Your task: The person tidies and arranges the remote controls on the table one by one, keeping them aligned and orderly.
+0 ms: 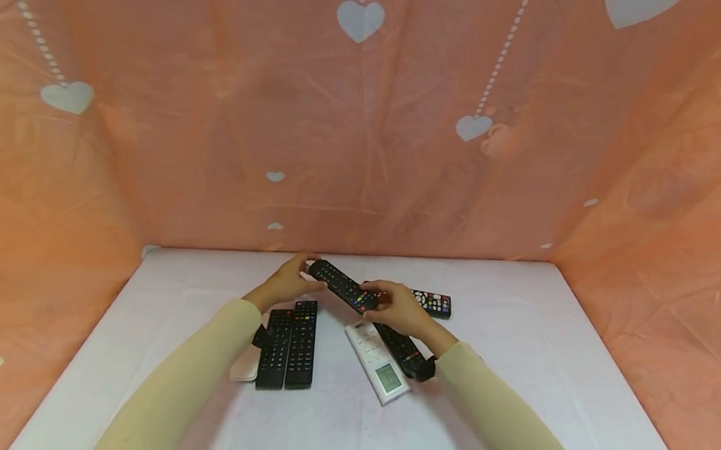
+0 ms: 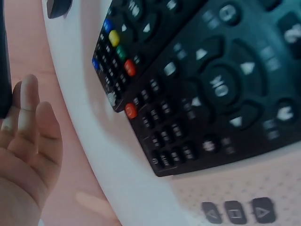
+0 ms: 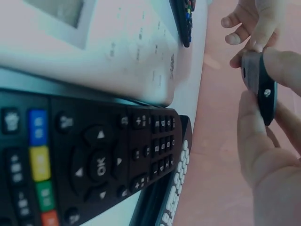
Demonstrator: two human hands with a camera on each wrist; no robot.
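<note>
A black remote control (image 1: 343, 285) is held up at a slant above the white table, between both hands. My right hand (image 1: 401, 311) grips its near end, with thumb and fingers on opposite sides in the right wrist view. At the far end, my left hand (image 1: 288, 279) pinches the remote between thumb and a finger; its other fingers extend loosely. Below the right hand lie a white remote with a display (image 1: 376, 364) and a black remote (image 1: 404, 350). Another black remote with pale buttons (image 1: 432, 303) lies beyond, partly hidden.
Two black remotes (image 1: 274, 350) (image 1: 302, 344) lie side by side left of centre, overlapping a white remote (image 1: 244, 366). An orange sheet with pale hearts (image 1: 361, 20) encloses the white table (image 1: 278, 442) at the back and sides.
</note>
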